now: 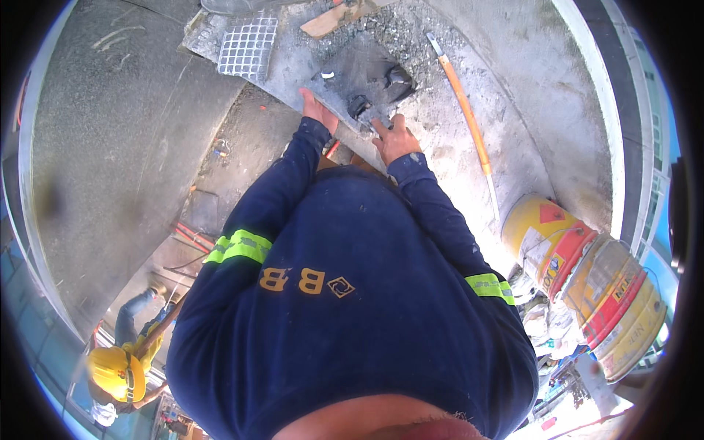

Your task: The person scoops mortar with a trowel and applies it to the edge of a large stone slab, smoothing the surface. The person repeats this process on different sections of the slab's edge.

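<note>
At the edge of a grey slab [282, 92], my left hand [320, 111] lies with its fingers stretched out against the border. To its right, my right hand [397, 141] is bent over a small grey, dusty piece, with thumb and fingers curled at it; what exactly they hold I cannot make out. Just beyond the fingers is a dark grey patch [363, 70] on the slab, with black crumpled pieces [400, 82] at its right side. A small white bit [327, 75] lies on that patch.
A square-meshed metal grid [248, 48] and a wooden offcut [326, 23] lie at the far side. A long orange-sleeved bar [466, 110] is on the right, near yellow and red buckets [550, 235]. Lower left, another person wears a yellow helmet [116, 372].
</note>
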Motion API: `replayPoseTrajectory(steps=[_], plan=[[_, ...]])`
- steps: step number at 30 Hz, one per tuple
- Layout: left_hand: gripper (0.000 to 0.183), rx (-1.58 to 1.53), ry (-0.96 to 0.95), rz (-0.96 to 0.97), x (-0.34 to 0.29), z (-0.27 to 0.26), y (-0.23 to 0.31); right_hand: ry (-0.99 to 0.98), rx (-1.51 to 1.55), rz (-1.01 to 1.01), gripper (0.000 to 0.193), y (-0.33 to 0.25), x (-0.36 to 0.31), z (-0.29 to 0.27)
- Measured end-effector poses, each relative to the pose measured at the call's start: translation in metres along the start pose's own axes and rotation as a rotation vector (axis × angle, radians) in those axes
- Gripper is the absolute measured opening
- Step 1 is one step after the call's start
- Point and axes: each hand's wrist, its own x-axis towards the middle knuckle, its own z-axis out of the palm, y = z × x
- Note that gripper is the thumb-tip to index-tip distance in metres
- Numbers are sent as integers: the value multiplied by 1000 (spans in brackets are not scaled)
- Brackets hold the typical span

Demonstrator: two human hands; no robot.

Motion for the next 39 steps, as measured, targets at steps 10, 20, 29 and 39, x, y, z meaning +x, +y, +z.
replayPoseTrajectory(steps=[10,20,29,39], plan=[[86,14,-5,15,13,-13,-1,-228,728,308,36,29,5,-31],[83,28,80,39,4,0,0,-575,995,363,29,120,53,-30],[86,71,31,55,9,-10,-1,-792,778,274,24,118,85,-39],[88,99,70,42,-5,9,0,-612,957,443,28,97,46,-7]])
